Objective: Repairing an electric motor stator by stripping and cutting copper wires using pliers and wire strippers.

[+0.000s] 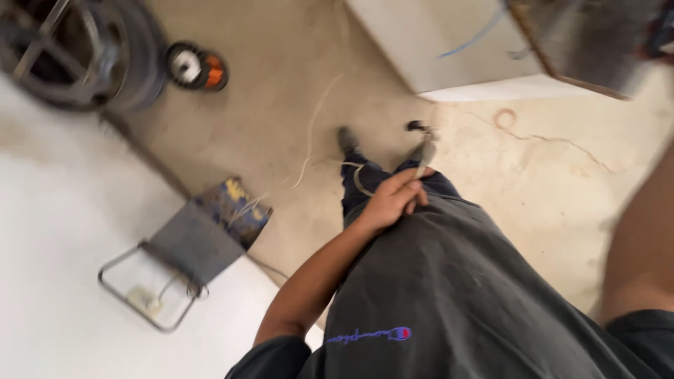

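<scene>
My left hand (393, 200) hangs in front of my dark grey shirt (449, 295), with the fingers closed round a slim grey tool (423, 149) that points down toward the floor. A thin pale wire (358, 175) loops beside the hand and trails off across the floor. Whether it touches the hand is blurred. My shoe (347, 139) shows just beyond the hand. Only my right forearm (642, 238) shows, at the right edge. The right hand itself is out of the frame.
A white tabletop (63, 231) fills the left, with a grey metal plate on a wire frame (175, 270) at its edge. A large dark reel (70, 49) and a small black-and-orange spool (198, 67) lie on the concrete floor. A white block (449, 49) stands ahead.
</scene>
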